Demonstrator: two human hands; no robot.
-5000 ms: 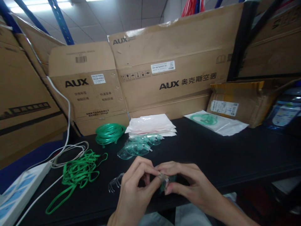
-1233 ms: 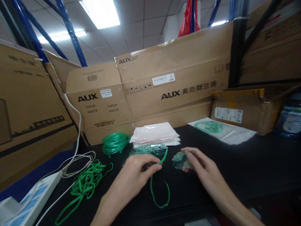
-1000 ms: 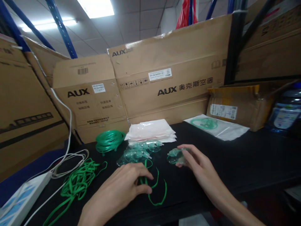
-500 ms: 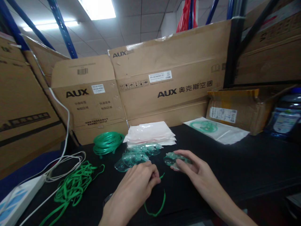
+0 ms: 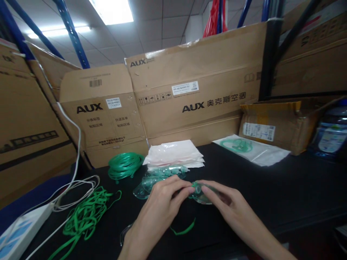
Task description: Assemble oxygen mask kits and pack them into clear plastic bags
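Note:
My right hand (image 5: 223, 198) is closed on a clear green oxygen mask (image 5: 204, 196), its thumb lying across the front. My left hand (image 5: 168, 202) pinches the end of a green elastic strap (image 5: 185, 230) against the left edge of that mask. The strap's loose part curves below, over the black table; its middle is hidden by my left hand. Just behind my left hand lie more clear green masks (image 5: 142, 189), partly covered by it. Whether the strap end passes through the mask is too small to tell.
Left are a tangle of green straps (image 5: 86, 216), a coil of green tubing (image 5: 125, 164) and a white power strip (image 5: 24, 229). White packets (image 5: 173, 153) are stacked behind. Further right lie a bagged mask set (image 5: 241, 146), an open carton (image 5: 271, 124) and a blue bottle (image 5: 330, 133).
My left hand has moved up and right, bringing the strap end to the mask. My right hand has turned the mask and drawn it slightly nearer.

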